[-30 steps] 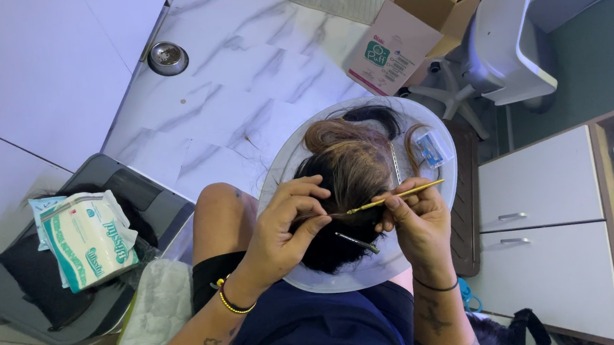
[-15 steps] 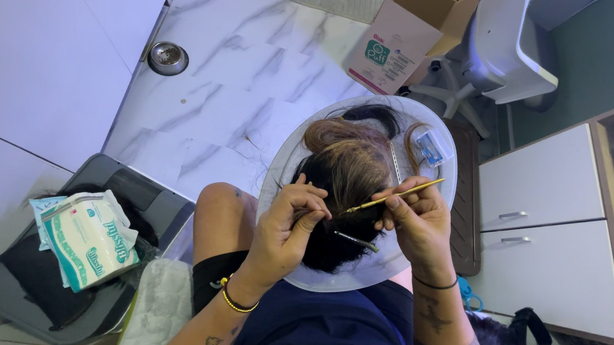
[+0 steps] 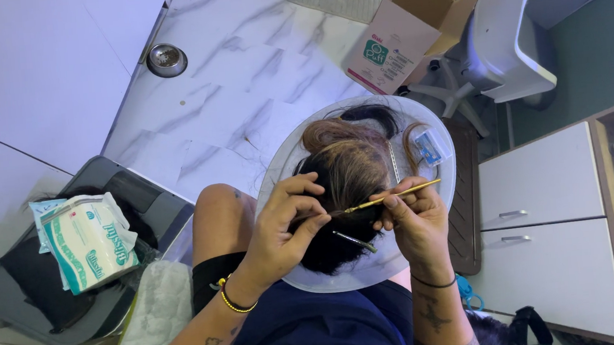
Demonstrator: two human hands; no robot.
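Hands meet low in the middle of the frame, over a round pale tray (image 3: 284,171) that rests on the person's lap, one bare knee showing at its left edge. On the tray lies a wig (image 3: 348,172), dark at its near part and light brown toward the far rim, placed there so both hands can work on it from above. The left hand (image 3: 279,231) has its fingers curled and pressed onto the dark hair, thumb and forefinger closed on a thin strand, seemingly to hold it taut and keep the piece from sliding. The right hand (image 3: 416,218) pinches a slim yellow-handled tool (image 3: 392,198) between thumb and fingertips, held nearly level with its tip pointing left into the hair just beside the left fingertips. A dark hair clip (image 3: 353,241) sits in the hair just below the tool, apparently pinning a section aside. On the tray's right part lie a small blue packet (image 3: 428,146) and a thin metal pin, close to the working hand.

At middle left, an open grey case (image 3: 101,215) on the floor holds dark material and a white-and-green packet (image 3: 89,242). At right stands a white drawer cabinet (image 3: 546,239). Further off, toward the top of the frame, the marbled floor (image 3: 237,74) carries a cardboard box (image 3: 413,23), a white chair (image 3: 507,33) and a small metal bowl (image 3: 166,59).
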